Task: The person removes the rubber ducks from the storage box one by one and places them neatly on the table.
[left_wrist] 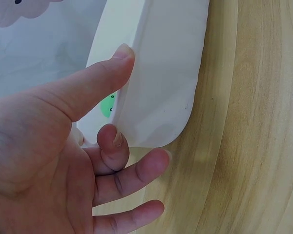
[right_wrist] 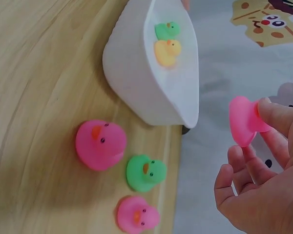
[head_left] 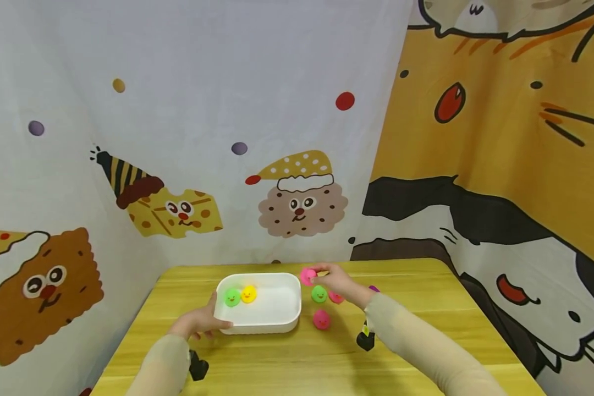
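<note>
My right hand [head_left: 337, 280] pinches a pink rubber duck [head_left: 308, 276] between thumb and fingers, raised just beyond the right end of a white plastic tub [head_left: 262, 329]. In the right wrist view, that pink duck is tipped on its side in the fingers. My left hand [head_left: 200, 320] holds the tub's near left corner, its thumb on the rim in the left wrist view. Inside the tub sit a green duck [right_wrist: 167, 30] and a yellow duck [right_wrist: 166, 52].
Right of the tub, a pink duck [right_wrist: 101, 145], a green duck [right_wrist: 146, 173] and another pink duck [right_wrist: 137, 215] stand on the wooden table [head_left: 287, 368]. A purple thing [head_left: 373, 289] shows partly behind the right wrist. A printed curtain [head_left: 287, 66] hangs behind the table.
</note>
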Tool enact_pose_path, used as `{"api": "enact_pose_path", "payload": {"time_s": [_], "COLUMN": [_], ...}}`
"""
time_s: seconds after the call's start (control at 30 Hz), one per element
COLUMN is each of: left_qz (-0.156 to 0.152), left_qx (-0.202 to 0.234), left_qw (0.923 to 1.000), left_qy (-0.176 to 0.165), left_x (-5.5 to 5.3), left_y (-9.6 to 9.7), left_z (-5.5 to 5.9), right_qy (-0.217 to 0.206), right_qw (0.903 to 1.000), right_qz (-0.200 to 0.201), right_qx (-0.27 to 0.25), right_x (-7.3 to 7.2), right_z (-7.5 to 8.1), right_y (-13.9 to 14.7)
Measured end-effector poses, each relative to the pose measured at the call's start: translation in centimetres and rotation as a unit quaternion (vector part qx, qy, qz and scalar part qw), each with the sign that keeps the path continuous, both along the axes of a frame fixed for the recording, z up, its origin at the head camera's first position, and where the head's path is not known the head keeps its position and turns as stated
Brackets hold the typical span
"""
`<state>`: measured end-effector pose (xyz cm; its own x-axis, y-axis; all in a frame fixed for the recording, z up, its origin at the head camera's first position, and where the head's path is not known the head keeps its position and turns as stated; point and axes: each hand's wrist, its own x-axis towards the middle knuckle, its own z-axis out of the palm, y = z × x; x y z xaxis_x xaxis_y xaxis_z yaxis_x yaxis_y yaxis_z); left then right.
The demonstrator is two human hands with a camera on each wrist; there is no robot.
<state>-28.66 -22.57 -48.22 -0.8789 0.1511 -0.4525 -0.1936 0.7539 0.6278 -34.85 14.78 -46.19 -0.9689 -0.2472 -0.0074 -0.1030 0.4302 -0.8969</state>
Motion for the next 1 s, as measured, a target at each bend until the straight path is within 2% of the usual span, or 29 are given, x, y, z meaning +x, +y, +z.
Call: {"api": "enact_pose_path", "payload": {"time_s": [0.33, 0.57, 0.87, 1.0], "left_qz": [-0.006, -0.011, -0.018, -0.014], "left_qx": [0.009, 0.01, 0.01, 0.011], "left_qw": [0.9999, 0.9999, 0.9998, 0.9998], "left_qy": [-0.001, 0.006, 0.005, 0.004], "left_x": [0.1, 0.1, 0.0, -0.1], "left_y": [-0.3, -0.3, -0.1, -0.1], "left_z": [0.0, 0.1, 0.0, -0.1], "right_qy": [-0.011, -0.023, -0.026, -0.03], "right_qw": [0.9998, 0.9996, 0.9994, 0.9991], "right_qz": [-0.015, -0.012, -0.018, -0.024], "right_qx": [0.001, -0.009, 0.01, 0.015], "right_x": [0.9, 1.2, 2.2, 2.7], "right_z": [0.3, 0.2, -0.6, -1.4], "right_y": [1.7, 3.3, 5.8, 6.7]}}
